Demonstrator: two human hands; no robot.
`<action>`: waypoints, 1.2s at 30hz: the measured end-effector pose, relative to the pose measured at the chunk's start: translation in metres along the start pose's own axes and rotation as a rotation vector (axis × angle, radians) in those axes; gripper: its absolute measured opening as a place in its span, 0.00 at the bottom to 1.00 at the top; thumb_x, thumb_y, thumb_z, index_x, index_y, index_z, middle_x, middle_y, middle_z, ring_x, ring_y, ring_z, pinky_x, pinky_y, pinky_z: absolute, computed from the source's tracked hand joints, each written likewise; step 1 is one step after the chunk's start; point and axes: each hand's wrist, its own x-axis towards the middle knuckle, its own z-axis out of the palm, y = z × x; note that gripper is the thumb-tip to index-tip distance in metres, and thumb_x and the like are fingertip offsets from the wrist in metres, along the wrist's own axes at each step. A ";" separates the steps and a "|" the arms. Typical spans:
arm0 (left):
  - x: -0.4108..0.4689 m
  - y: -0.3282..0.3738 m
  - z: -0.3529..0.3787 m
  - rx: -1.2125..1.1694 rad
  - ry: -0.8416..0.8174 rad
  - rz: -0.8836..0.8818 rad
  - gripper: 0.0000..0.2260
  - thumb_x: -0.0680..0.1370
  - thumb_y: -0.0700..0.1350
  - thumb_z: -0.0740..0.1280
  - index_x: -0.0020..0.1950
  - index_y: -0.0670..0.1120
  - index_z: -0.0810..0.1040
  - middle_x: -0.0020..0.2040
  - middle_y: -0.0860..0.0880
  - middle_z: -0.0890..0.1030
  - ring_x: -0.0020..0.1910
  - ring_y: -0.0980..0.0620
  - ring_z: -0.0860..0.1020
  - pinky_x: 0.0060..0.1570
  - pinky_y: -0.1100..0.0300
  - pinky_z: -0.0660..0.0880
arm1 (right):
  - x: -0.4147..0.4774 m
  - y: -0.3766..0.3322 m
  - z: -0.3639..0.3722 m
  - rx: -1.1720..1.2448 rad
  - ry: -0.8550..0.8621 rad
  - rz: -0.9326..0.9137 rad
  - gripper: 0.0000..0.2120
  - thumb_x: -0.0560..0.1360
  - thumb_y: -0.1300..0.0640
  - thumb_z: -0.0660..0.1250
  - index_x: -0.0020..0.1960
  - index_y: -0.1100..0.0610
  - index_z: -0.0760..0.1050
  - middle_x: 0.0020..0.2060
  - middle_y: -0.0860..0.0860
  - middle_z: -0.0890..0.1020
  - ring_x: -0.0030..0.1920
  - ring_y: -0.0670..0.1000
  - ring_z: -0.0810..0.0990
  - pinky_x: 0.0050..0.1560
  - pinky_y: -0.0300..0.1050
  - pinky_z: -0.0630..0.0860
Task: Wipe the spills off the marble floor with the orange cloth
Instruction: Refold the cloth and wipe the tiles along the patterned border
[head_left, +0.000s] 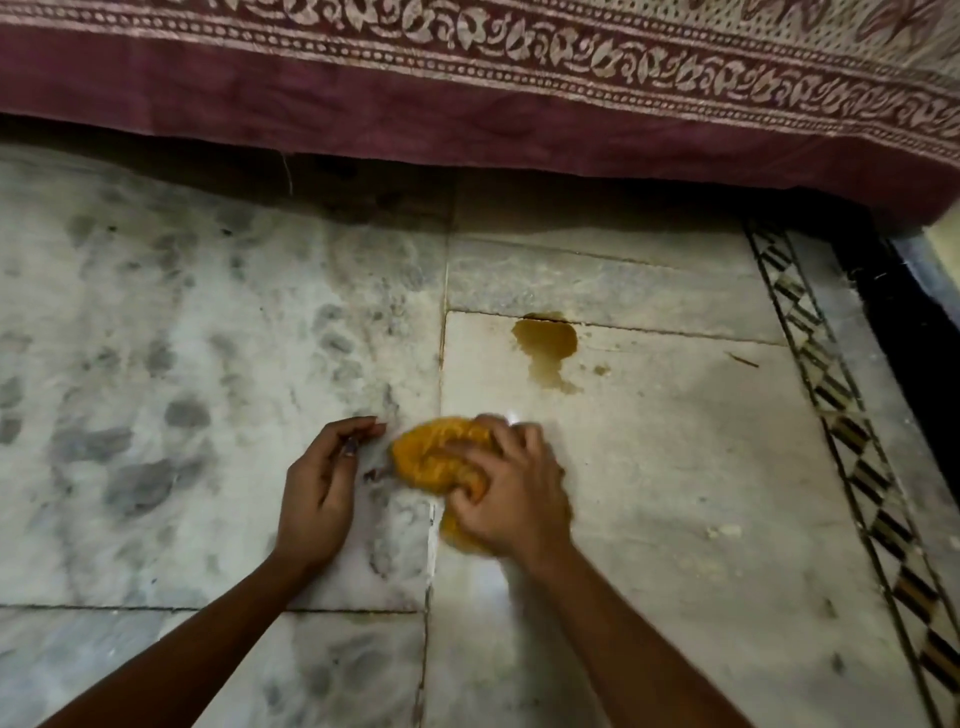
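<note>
The marble floor (649, 493) is shown smooth and pale, with a maroon printed bedspread (467, 93) hung beyond the brown spill (545, 340) and an inlaid border strip (831, 415) laid to that spill's right. Nearer the person than the spill, slightly left of it and apart from it, the orange cloth (436, 457) is bunched on the floor under the right hand (511, 499), whose slightly spread fingers are curled into its folds. Further left of the spill, the left hand (322, 478) is rested on the floor, fingers loosely bent together, nothing held. The cloth is judged light, soft and limp; it is best gripped from above as a wad. A small droplet (601, 370) is seen just right of the spill.
</note>
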 end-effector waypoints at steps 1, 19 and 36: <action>0.000 -0.001 -0.002 0.015 -0.014 -0.006 0.13 0.78 0.45 0.54 0.57 0.47 0.76 0.55 0.62 0.79 0.56 0.62 0.76 0.57 0.70 0.70 | 0.015 0.015 -0.005 -0.017 -0.002 0.071 0.21 0.62 0.44 0.62 0.55 0.39 0.79 0.59 0.45 0.76 0.53 0.54 0.70 0.48 0.49 0.74; 0.005 -0.007 -0.009 0.056 -0.235 -0.014 0.16 0.74 0.53 0.56 0.60 0.61 0.73 0.61 0.62 0.74 0.61 0.60 0.73 0.57 0.60 0.74 | -0.003 0.066 -0.045 -0.078 0.037 0.772 0.26 0.72 0.41 0.64 0.66 0.50 0.69 0.65 0.56 0.67 0.59 0.62 0.70 0.54 0.55 0.74; 0.032 -0.001 -0.019 0.403 -0.035 -0.073 0.17 0.74 0.28 0.60 0.60 0.39 0.75 0.57 0.39 0.77 0.54 0.43 0.75 0.51 0.65 0.68 | -0.082 0.212 -0.107 -0.145 0.116 1.102 0.46 0.63 0.22 0.55 0.62 0.58 0.73 0.57 0.64 0.75 0.52 0.66 0.76 0.52 0.61 0.75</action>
